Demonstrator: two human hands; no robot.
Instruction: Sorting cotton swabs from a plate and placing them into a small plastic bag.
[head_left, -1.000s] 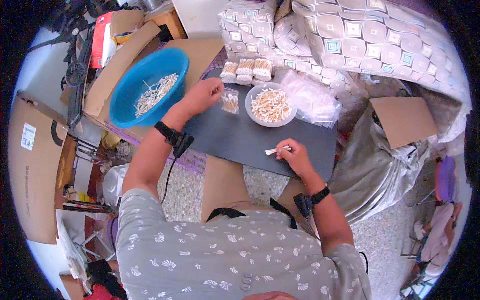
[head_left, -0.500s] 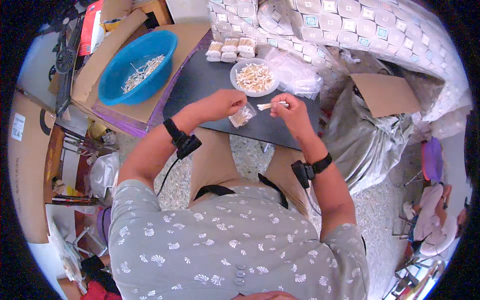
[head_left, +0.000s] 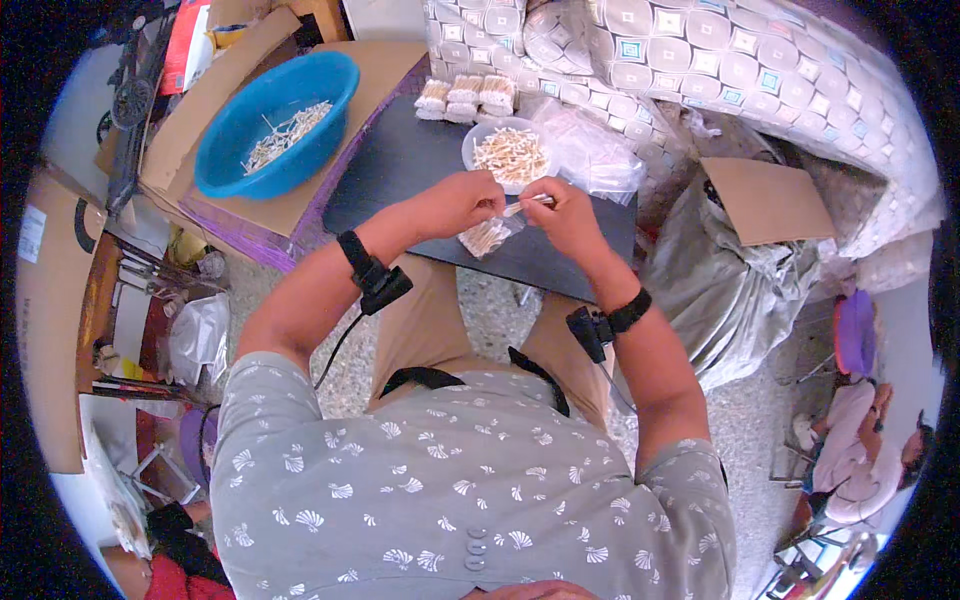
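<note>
Over the dark table [head_left: 375, 165], my left hand [head_left: 468, 203] is closed, pinching the top of a small clear plastic bag [head_left: 484, 238] partly filled with cotton swabs. My right hand [head_left: 565, 222] grips a small bunch of cotton swabs [head_left: 514, 208], their tips pointing left at the bag's mouth. The fingertips of both hands are close together, and they hide part of the bag's opening. Just beyond them stands a white bowl [head_left: 467, 158] heaped with loose cotton swabs [head_left: 510, 152].
Several filled swab packs [head_left: 464, 93] lie stacked at the table's far edge. Clear plastic bags [head_left: 600, 165] are right of the bowl. At left, a blue basin [head_left: 222, 140] with more swabs rests on cardboard [head_left: 290, 215]. A draped grey sack [head_left: 710, 290] stands at right; another person [head_left: 855, 450] sits farther right.
My right hand has moved left with the cotton swabs, bringing them up to the bag's mouth. My left hand has shifted slightly toward it, still on the bag.
</note>
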